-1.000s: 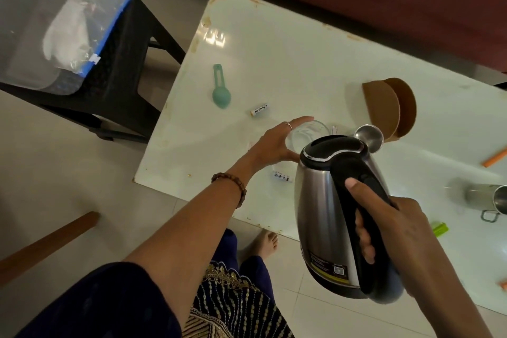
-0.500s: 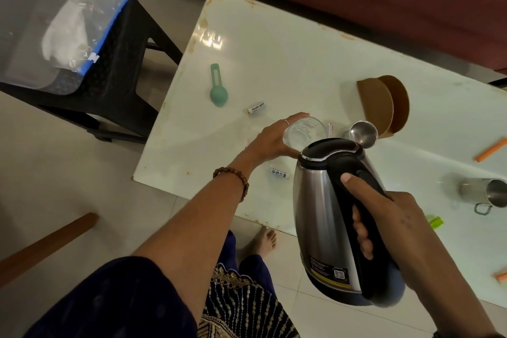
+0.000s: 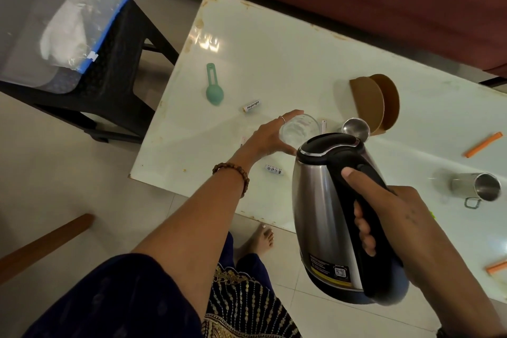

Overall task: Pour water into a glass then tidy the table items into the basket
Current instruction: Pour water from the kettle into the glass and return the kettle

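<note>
Steel kettle [image 3: 323,217] with black lid, right hand [image 3: 395,217] gripping its handle, left hand [image 3: 267,140] cupping clear glass [image 3: 299,130]

- The stainless-steel electric kettle with black lid and handle [image 3: 329,208], gripped by the right hand [image 3: 395,217], now sits slightly lower and further left in view than a second ago; its lid edge draws closer to the clear drinking glass [image 3: 299,130].
- The kettle's black lid now covers more of the glass's near rim than before.
- The left hand [image 3: 267,138], curled round the glass, shifts marginally toward the kettle together with the glass.
- The white glossy table [image 3: 288,57] and the items on it slide slightly down and left in view, which reflects a small head movement.
</note>
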A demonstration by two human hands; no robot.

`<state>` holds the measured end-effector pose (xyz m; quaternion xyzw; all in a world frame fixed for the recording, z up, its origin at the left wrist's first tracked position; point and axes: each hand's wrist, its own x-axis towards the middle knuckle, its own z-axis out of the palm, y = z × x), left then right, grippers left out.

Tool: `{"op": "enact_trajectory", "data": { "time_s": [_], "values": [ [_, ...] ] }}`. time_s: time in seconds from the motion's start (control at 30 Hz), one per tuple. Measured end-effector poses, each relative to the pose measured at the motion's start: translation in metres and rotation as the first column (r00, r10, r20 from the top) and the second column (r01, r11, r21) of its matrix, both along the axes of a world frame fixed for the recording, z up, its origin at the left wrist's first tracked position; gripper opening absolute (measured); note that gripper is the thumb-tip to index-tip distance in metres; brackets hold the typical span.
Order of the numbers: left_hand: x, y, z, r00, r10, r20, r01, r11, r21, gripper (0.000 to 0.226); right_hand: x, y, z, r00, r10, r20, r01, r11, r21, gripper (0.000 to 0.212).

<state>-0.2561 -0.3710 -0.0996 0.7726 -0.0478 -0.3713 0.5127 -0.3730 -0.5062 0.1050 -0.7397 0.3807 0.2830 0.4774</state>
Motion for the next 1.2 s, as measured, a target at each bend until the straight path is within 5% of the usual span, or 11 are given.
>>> {"op": "enact_trajectory", "data": {
  "time_s": [1.2],
  "values": [
    [-0.002,-0.014,0.029,0.998,-0.059,0.012,0.055,0.972,0.227,0.084,0.011,0.000,0.033,0.996,0.050,-0.068,-0.051,0.999,-0.012,0.051]
  ]
}}
